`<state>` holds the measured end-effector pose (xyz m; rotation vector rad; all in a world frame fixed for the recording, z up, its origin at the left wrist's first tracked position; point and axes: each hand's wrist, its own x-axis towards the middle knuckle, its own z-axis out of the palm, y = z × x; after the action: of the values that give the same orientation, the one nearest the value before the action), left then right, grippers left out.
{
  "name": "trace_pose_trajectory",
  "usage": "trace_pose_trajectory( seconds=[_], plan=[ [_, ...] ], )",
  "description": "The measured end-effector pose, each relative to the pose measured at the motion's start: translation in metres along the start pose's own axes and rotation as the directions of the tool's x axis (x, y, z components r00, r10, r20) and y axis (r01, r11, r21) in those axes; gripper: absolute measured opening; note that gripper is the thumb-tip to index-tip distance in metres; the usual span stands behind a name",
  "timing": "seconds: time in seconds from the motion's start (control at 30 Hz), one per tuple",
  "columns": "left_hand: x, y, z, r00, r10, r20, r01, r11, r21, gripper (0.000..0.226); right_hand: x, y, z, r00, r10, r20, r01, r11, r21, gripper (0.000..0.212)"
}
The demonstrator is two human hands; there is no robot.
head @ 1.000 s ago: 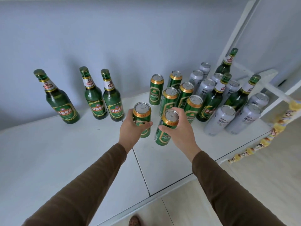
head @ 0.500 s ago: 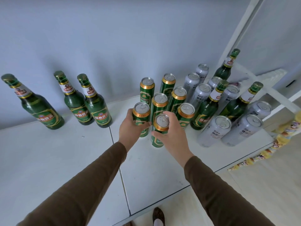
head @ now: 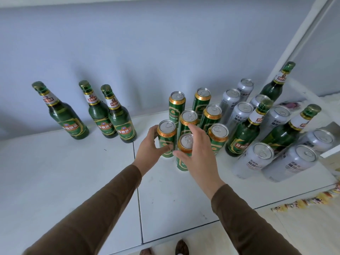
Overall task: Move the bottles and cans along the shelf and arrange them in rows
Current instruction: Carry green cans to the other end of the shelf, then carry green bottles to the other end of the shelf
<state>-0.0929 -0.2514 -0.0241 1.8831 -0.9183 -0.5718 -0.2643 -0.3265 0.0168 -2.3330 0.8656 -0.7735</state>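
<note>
On the white shelf point(head: 73, 181), nearest the viewer, the right hand point(head: 199, 155) hovers with fingers spread and relaxed around the front green can point(head: 184, 151), not clasping it. Just left, the left hand point(head: 149, 150) wraps its fingers and thumb round a second green can point(head: 166, 138), which stands upright and touches its neighbour. Behind these, four more green cans stand in two short files, the rear one point(head: 176, 107) near the wall. To the right are silver cans, one in front point(head: 253, 161), with three green bottles mixed among them, such as the one point(head: 244, 133) beside the green cans. Well apart on the left, three bottles stand by the wall, one alone point(head: 64, 115) and two touching point(head: 119, 120).

The cans look sealed, so probably full and fairly heavy; thin walls are stiff while full, smooth and slippery. A grip round the middle of the body seems safest. The bottles are glass, breakable and top-heavy; take them low on the body, not by the neck.
</note>
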Motion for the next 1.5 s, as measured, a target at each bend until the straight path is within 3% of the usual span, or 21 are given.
trace_pose_trajectory(
  seconds=[0.2, 0.37, 0.53, 0.73, 0.97, 1.2, 1.5],
  plan=[
    [-0.019, -0.001, -0.039, 0.993, 0.034, -0.111, -0.028, 0.998, 0.051, 0.084, 0.020, -0.044, -0.002, 0.969, -0.235, -0.078, 0.237, 0.971, 0.028, 0.066],
    [-0.030, -0.013, -0.085, 0.977, 0.044, -0.207, -0.030, 0.997, 0.072, 0.074, 0.034, -0.085, 0.024, 0.953, -0.292, -0.078, 0.301, 0.944, 0.138, 0.057],
    [-0.035, -0.033, -0.136, 0.965, 0.045, -0.258, -0.035, 0.998, 0.046, 0.058, 0.047, -0.114, 0.068, 0.971, -0.230, -0.061, 0.238, 0.948, 0.212, 0.057],
    [-0.027, -0.067, -0.195, 0.968, 0.036, -0.247, -0.037, 0.999, 0.003, 0.064, 0.060, -0.141, 0.118, 1.000, -0.014, 0.011, 0.011, 0.971, 0.241, 0.069],
    [0.011, -0.084, -0.229, 0.973, 0.078, -0.216, -0.077, 0.997, 0.014, 0.072, 0.081, -0.153, 0.151, 0.981, 0.188, 0.046, -0.194, 0.954, 0.229, 0.086],
    [0.058, -0.081, -0.222, 0.988, 0.069, -0.138, -0.072, 0.997, -0.017, 0.082, 0.106, -0.143, 0.174, 0.959, 0.255, 0.125, -0.280, 0.922, 0.268, 0.087],
    [0.076, -0.081, -0.213, 0.995, 0.053, -0.090, -0.060, 0.995, -0.074, 0.066, 0.116, -0.133, 0.183, 0.956, 0.241, 0.167, -0.284, 0.904, 0.320, 0.069]
  ],
)
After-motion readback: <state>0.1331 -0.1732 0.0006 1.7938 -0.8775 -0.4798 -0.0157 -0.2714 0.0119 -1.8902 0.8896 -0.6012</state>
